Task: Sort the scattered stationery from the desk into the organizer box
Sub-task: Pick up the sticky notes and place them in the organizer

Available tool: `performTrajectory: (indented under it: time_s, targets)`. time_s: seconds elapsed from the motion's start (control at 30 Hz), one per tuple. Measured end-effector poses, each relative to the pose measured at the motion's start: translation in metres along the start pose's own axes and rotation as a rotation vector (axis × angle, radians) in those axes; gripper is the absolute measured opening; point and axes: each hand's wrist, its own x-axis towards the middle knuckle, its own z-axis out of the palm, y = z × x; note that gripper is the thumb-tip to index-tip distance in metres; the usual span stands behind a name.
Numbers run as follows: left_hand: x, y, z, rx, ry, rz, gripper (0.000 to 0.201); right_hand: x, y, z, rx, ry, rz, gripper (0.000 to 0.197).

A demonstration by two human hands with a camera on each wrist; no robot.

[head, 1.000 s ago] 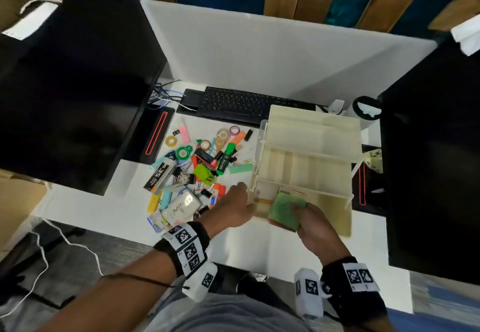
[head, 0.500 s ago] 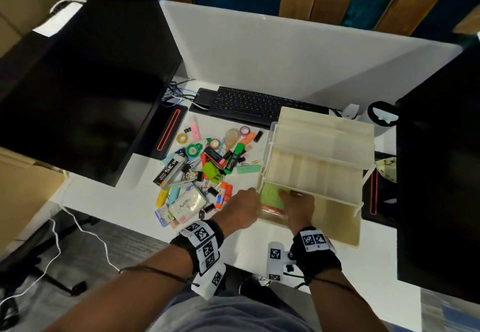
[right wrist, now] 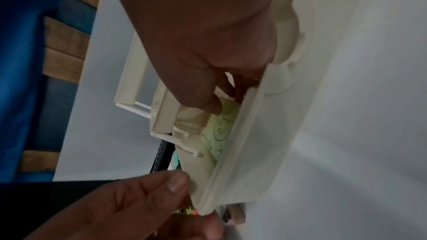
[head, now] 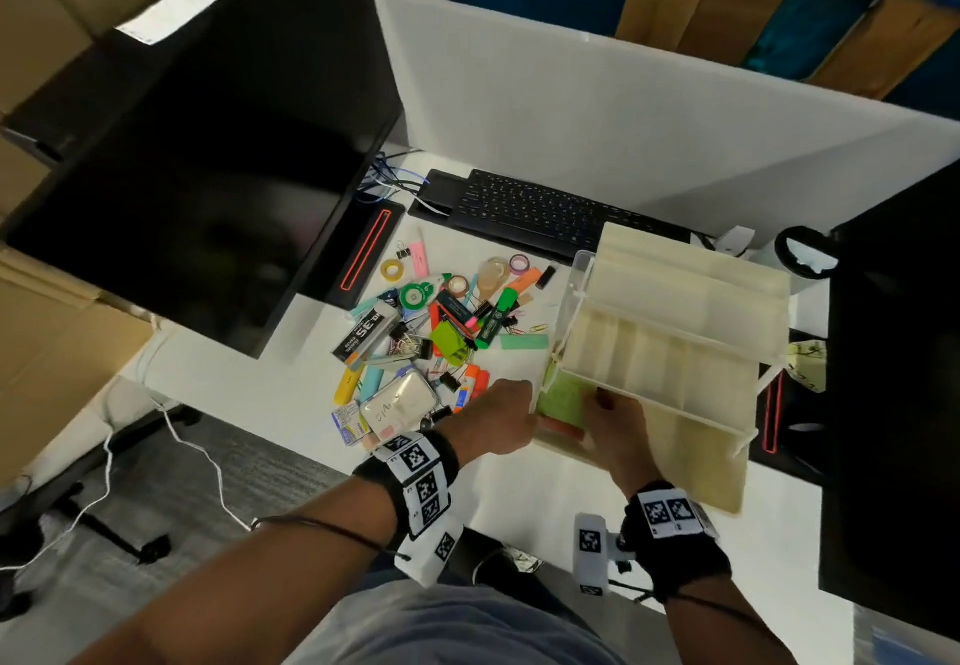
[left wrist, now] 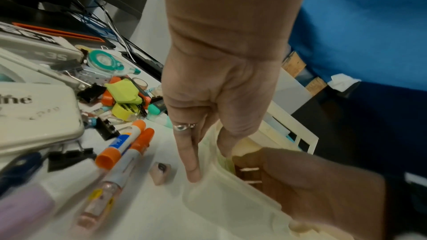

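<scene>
The cream organizer box stands open on the desk's right, its tiered trays lifted. A green sticky-note pad lies in the left end of the bottom compartment, also visible in the right wrist view as the pad. My right hand reaches into that compartment, fingers curled on the pad's right edge. My left hand holds the box's front-left corner; its fingers straddle the rim. The scattered stationery lies left of the box.
A black keyboard lies behind the pile. Dark monitors stand at left and right. Orange-capped markers and binder clips lie just left of my left hand. A white tin rests near the desk's front edge.
My right hand carried the green pad from above the box's front edge leftward and down into the bottom compartment's left end. My left hand stayed at the box's corner.
</scene>
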Motion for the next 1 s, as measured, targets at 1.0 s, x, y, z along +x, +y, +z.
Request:
performTrajectory:
  time_s: [1.0]
  targets:
    - [-0.037,-0.198,-0.098,0.038,0.447,-0.206,0.041,-0.043,-0.067,0.189,-1.049,-0.368,-0.854,0.081]
